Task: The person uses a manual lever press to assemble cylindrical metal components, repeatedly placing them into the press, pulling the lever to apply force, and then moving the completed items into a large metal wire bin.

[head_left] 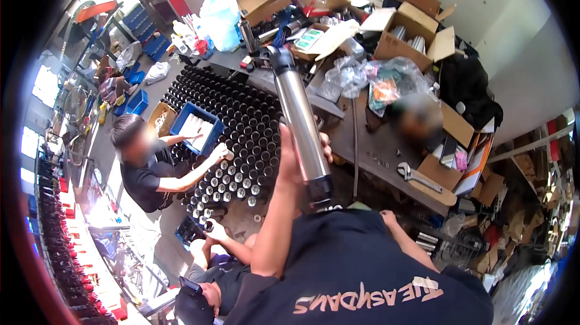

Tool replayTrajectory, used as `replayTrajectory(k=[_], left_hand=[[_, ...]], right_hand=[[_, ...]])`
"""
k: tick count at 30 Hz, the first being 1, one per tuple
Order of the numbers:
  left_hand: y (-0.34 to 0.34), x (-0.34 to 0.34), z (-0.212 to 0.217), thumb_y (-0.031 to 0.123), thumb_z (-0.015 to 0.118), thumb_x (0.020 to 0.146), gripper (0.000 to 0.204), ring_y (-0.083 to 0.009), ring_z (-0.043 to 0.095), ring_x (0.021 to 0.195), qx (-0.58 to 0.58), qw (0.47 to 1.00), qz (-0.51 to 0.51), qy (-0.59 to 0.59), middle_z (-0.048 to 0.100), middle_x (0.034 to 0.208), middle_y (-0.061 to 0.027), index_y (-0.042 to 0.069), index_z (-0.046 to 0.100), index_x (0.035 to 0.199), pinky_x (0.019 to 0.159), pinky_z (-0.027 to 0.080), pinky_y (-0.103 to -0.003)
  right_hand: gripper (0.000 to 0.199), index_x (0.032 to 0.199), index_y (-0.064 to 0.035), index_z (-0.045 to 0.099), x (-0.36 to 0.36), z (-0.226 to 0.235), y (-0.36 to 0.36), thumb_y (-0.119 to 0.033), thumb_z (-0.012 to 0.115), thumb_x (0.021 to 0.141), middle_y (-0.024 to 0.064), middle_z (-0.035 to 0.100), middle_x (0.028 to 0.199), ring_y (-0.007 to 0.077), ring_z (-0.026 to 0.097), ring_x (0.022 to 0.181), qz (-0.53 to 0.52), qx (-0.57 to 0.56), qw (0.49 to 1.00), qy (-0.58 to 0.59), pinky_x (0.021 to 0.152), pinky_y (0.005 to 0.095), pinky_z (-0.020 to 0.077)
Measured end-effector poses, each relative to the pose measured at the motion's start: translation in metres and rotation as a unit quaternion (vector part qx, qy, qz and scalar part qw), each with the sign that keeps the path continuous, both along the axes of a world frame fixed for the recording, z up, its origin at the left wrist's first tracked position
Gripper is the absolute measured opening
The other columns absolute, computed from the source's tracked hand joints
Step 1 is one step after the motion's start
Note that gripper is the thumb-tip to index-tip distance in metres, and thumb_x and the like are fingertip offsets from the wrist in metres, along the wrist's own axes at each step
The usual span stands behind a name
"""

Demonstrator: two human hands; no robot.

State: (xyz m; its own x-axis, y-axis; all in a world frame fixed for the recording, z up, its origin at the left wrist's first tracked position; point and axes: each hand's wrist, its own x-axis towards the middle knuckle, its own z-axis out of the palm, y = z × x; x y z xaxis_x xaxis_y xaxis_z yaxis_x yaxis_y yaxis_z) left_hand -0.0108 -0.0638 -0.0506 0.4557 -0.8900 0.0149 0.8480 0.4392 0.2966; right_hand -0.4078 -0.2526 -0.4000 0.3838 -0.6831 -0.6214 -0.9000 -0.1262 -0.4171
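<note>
My left hand (297,154) is raised in front of me and grips a long silver metal cylinder (297,107) with black end pieces, held almost upright. Its lower black end (319,192) sits just above my dark blue shirt. My right forearm shows at the right by the edge of the dark workbench (362,144). My right hand (386,216) is mostly hidden behind my shirt, so its fingers cannot be made out.
Many black tubes (241,125) stand in rows on the floor, with a blue crate (196,127) among them. One person crouches at the left reaching into the tubes; another sits below, holding a tube. Cardboard boxes (411,32), plastic bags and a wrench (418,177) crowd the bench.
</note>
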Motion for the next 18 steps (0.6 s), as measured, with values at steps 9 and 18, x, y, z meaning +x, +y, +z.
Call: replayTrajectory(k=[9,18], left_hand=[[-0.008,0.000,-0.027,0.073,0.038,0.096,0.081,-0.0276,0.057,0.087,-0.036,0.997,-0.001,0.074,0.056,0.102,-0.0157,0.001,0.047,0.134,0.078,0.054,-0.044],[-0.011,-0.021,0.013,0.067,0.047,0.096,0.076,-0.0222,0.044,0.079,-0.038,0.991,0.030,0.124,0.049,0.088,-0.0091,-0.002,0.051,0.128,0.071,0.043,-0.034]], right_hand=[[0.035,0.105,-0.0060,0.076,0.030,0.069,-0.004,-0.035,0.069,0.086,0.0141,0.076,0.096,0.0264,0.072,0.092,-0.034,0.031,0.999,-0.016,0.084,0.0361,0.0541],[0.049,0.112,-0.0073,0.075,-0.010,0.017,-0.002,-0.045,0.068,0.082,0.0184,0.072,0.113,0.0324,0.068,0.110,-0.011,0.043,0.998,0.046,0.096,0.0385,0.0515]])
